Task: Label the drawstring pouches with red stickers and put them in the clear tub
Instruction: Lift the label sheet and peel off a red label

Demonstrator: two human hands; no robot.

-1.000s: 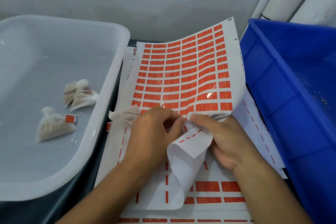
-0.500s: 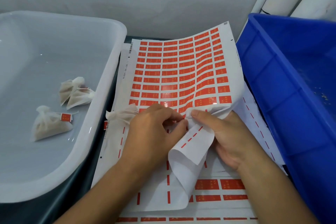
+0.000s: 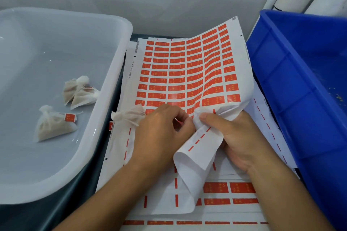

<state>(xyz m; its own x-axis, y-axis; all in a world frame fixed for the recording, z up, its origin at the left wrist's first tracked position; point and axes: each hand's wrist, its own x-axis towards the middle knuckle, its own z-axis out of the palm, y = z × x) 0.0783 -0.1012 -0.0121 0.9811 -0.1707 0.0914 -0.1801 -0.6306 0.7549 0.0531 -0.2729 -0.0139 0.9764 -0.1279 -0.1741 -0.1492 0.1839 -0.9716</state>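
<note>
Glossy red stickers (image 3: 187, 73) on a matt white paper sheet (image 3: 199, 148), creased and curling. Thin, slightly rough woven cloth for the drawstring pouches (image 3: 54, 125); smooth, translucent plastic for the clear tub (image 3: 112, 73). Hard, shiny moulded plastic for the blue crate (image 3: 293, 88).

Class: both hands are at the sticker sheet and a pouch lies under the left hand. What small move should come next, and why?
Probably peel one sticker free: the left hand pinches at the sheet where the right hand folds it back, and the pouch shows no sticker.
</note>
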